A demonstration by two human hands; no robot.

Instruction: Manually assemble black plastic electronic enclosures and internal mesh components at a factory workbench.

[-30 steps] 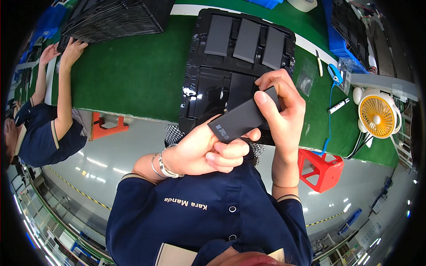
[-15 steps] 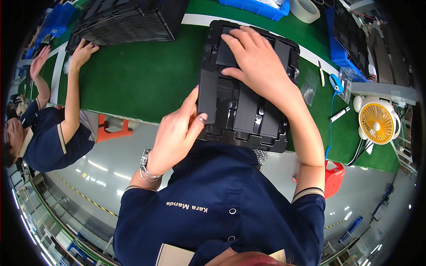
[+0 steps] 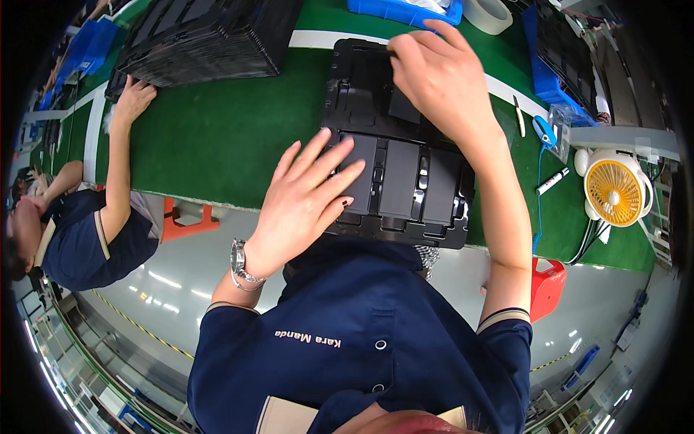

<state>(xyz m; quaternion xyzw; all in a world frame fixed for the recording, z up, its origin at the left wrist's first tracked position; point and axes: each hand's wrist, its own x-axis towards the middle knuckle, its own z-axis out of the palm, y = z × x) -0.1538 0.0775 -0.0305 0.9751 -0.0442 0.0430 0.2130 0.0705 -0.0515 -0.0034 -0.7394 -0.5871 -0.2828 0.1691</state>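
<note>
A black moulded tray (image 3: 345,108) lies on the green table in front of me. Its near row holds flat black rectangular pieces side by side, such as the middle one (image 3: 399,177). My left hand (image 3: 303,192) is open, fingers spread, with its fingertips on the leftmost piece (image 3: 363,155) of that row. Over the far row, my right hand (image 3: 444,83) has its fingers bent and closed at the far end of another flat black piece (image 3: 405,107). The hand covers much of that piece, and its fingertips are partly hidden. To its left, the far-row slot is bare.
A tall stack of black trays (image 3: 210,43) stands at the far left, with a co-worker's hand (image 3: 134,100) beside it. Blue bins (image 3: 405,11), a tape roll (image 3: 488,16), a knife (image 3: 519,116), a marker (image 3: 553,182) and a yellow-white fan (image 3: 613,192) lie beyond and right.
My left hand has let go of the piece at the tray's left edge, now in the near row, and spread over it. My right hand has risen and curled its fingers; the far-left slot now shows bare.
</note>
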